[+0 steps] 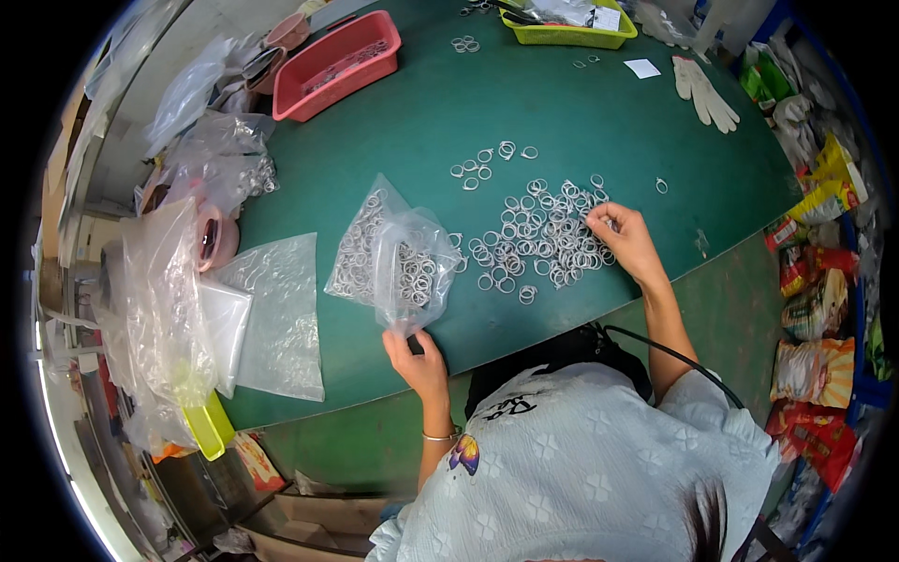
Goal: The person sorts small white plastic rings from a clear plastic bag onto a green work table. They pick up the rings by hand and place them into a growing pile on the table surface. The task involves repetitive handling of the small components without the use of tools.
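Note:
A clear plastic bag (389,253) filled with many small silver rings lies on the green table. At its near edge my left hand (419,363) pinches the bag's plastic between thumb and fingers. To the right spreads a loose pile of silver rings (552,229), each with a small tab. My right hand (623,234) is at the pile's right side, fingers curled and pressed together at the rings. Whether a ring sits between those fingertips is too small to tell. A few rings (485,157) lie apart, beyond the pile.
A red basket (339,70) with metal parts stands far left. Empty clear bags (281,309) lie on the left. At the back are a yellow-green tray (571,36), a white glove (702,92) and a paper slip (642,68). Colourful packages (813,370) line the right.

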The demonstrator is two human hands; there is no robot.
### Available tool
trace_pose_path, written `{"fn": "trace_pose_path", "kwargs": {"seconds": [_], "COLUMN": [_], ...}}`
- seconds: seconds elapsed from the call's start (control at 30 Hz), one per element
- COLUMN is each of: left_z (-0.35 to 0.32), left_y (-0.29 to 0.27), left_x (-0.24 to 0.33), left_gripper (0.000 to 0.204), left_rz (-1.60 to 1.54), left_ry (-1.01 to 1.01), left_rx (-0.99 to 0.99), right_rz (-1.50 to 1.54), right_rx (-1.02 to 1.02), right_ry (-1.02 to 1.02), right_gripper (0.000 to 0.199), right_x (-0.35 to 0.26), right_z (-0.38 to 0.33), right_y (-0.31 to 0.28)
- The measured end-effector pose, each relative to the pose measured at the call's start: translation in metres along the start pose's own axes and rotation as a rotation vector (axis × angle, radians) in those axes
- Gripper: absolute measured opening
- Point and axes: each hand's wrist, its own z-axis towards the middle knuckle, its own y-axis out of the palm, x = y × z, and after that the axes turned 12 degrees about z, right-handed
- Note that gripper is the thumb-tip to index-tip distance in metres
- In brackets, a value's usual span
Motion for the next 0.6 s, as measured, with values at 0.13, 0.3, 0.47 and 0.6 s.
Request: {"fn": "trace_pose_path", "kwargs": {"seconds": [0.13, 0.3, 0.47, 0.6], "left_z": [-0.001, -0.002, 0.005, 0.001], "left_y": [0.002, 0.002, 0.003, 0.002], "left_x": [-0.002, -0.005, 0.002, -0.003], "left_gripper": [0.025, 0.024, 0.023, 0.022], "left_rz": [-0.008, 0.014, 0.002, -0.014], "left_ry": [-0.004, 0.002, 0.002, -0.002], "left_rx": [-0.005, -0.004, -0.012, 0.008], "right_rz": [0.640, 0.339, -0.075, 0.115], "right_rx": [-0.114, -0.495, -0.546, -0.502], "right_ry": [0.332, 0.081, -0.079, -0.332], "right_gripper": [0.017, 0.017, 0.026, 0.038], "right_x": [-0.037, -0.059, -0.060, -0.058], "right_z": [0.000, -0.004, 0.013, -0.005], "right_y": [0.030, 0.141, 0.228, 0.201]}}
